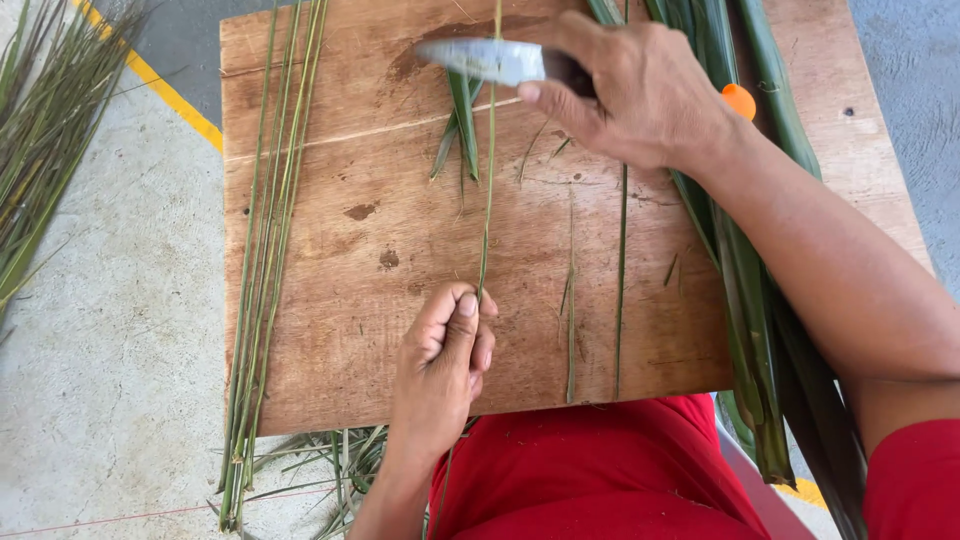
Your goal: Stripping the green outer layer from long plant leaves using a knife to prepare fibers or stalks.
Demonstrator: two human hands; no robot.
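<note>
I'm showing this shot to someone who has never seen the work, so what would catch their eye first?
Probably the right hand at the top of the worn brown wooden board, gripping a pale-bladed knife over a thin green leaf strip. The left hand pinches that strip's lower end near the board's front edge. Next come the broad dark green leaves on the right.

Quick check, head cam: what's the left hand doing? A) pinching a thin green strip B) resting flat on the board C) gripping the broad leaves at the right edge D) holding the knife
A: the left hand pinches the thin green strip between thumb and fingers at the near end, while the right hand holds the knife across it on the wooden board.
</note>
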